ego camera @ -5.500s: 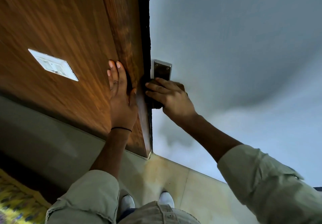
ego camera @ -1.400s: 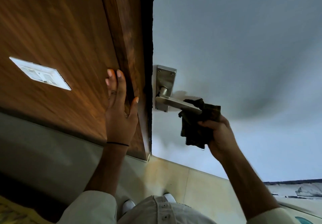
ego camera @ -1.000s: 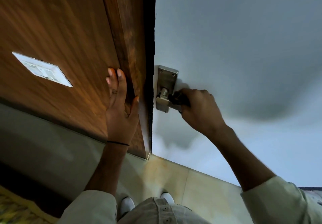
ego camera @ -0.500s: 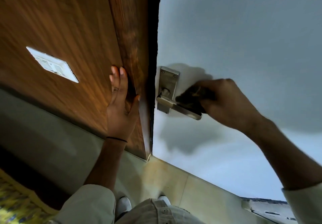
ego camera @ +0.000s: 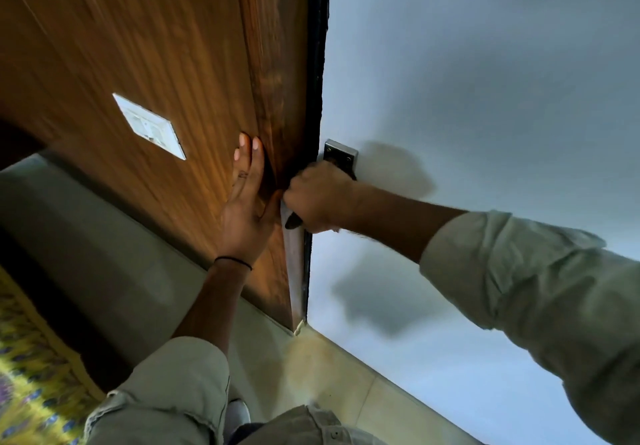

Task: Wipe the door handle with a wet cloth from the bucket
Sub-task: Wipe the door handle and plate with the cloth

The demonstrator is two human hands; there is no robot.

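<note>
The metal door handle plate (ego camera: pixel 341 157) sits on the pale door face (ego camera: pixel 467 81), right of the dark door edge. My right hand (ego camera: pixel 320 198) is closed over the handle's lever, which it hides. A dark bit of the cloth (ego camera: pixel 293 221) pokes out under its fingers. My left hand (ego camera: pixel 247 202) lies flat with fingers apart against the brown wooden panel (ego camera: pixel 156 46), just left of the door edge. The bucket is out of view.
A white switch plate (ego camera: pixel 149 126) is set in the wooden panel at left. Below are the beige tiled floor (ego camera: pixel 332 368), my shoe (ego camera: pixel 237 413), and a yellow patterned rug (ego camera: pixel 31 382) at the lower left corner.
My right hand slid with the cloth from the lever's outer end in to the door edge and now covers the lever. My left hand stays on the wooden panel.
</note>
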